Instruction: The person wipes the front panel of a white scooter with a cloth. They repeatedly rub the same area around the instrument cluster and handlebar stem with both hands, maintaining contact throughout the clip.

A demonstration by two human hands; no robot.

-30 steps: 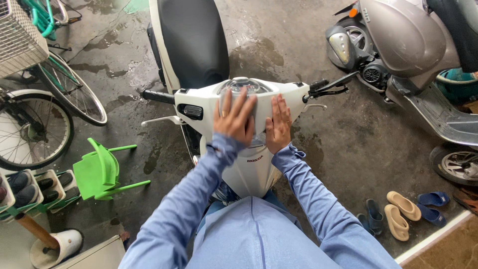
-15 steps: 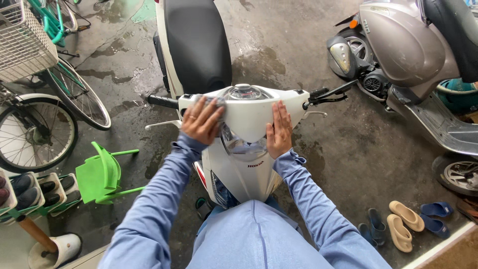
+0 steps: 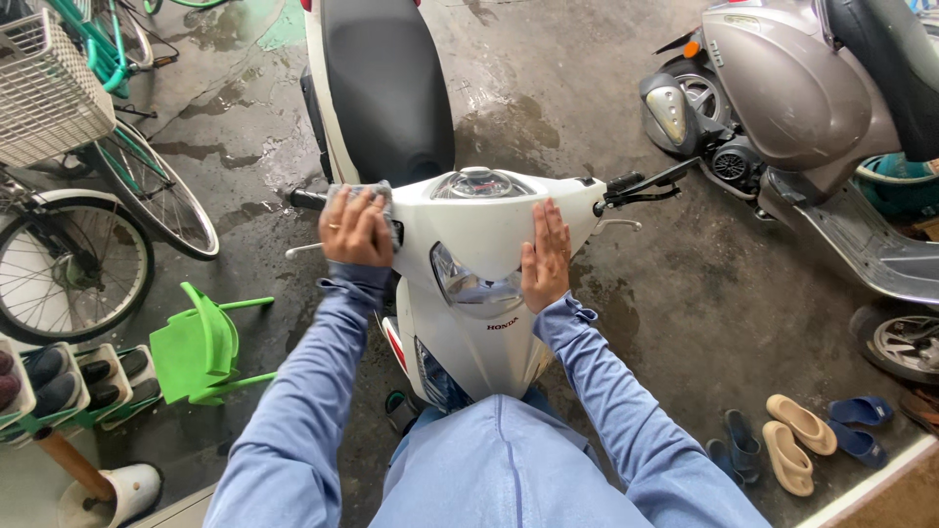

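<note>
Pressing a grey cloth (image 3: 377, 200) under the left hand (image 3: 355, 230), right hand (image 3: 546, 256) flat on the white scooter (image 3: 489, 323) over wet concrete floor (image 3: 548, 108).

Grey cloth (image 3: 377, 200) mostly under hand

Wet grey concrete floor (image 3: 626, 323) with damp patches. Grey scooter (image 3: 792, 88) parked at the upper right, near the floor's right edge. Two bicycles at the left edge: one with a white wire basket (image 3: 49, 93), one teal-framed (image 3: 93, 39). Green plastic chair (image 3: 201, 347) tipped over at lower left, beside a shoe rack (image 3: 59, 376). Beige slippers (image 3: 787, 440) and blue sandals (image 3: 856, 420) at lower right.
</note>
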